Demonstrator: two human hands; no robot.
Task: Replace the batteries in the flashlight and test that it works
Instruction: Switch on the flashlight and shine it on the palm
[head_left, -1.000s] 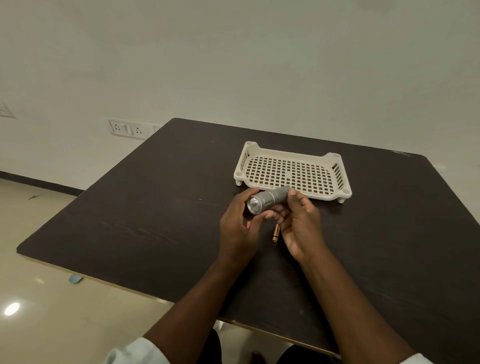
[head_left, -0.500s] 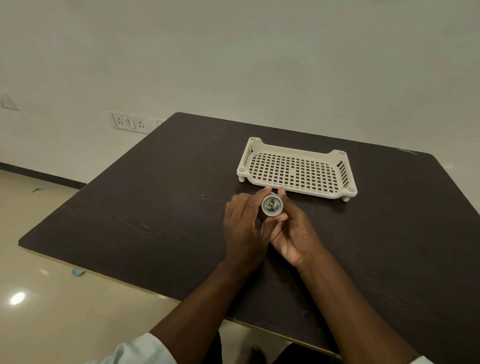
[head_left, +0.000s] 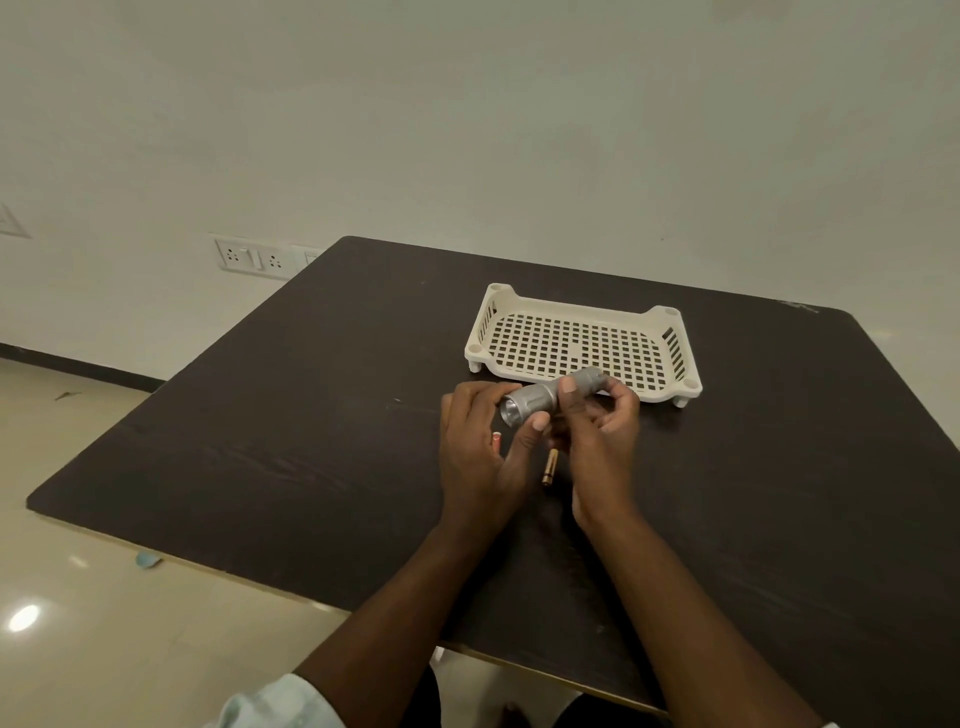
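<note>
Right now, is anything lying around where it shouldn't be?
Yes, a little. A loose battery lies on the table between the hands, not in the tray. Another small thing peeks out by the left hand; I cannot tell what.

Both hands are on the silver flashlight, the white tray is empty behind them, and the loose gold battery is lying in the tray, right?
Not quite. The head view shows the gold battery lying on the dark table, between the two hands and nearer the person than the white tray. The rest holds: the left hand and right hand both hold the silver flashlight, and the tray is empty.
</note>
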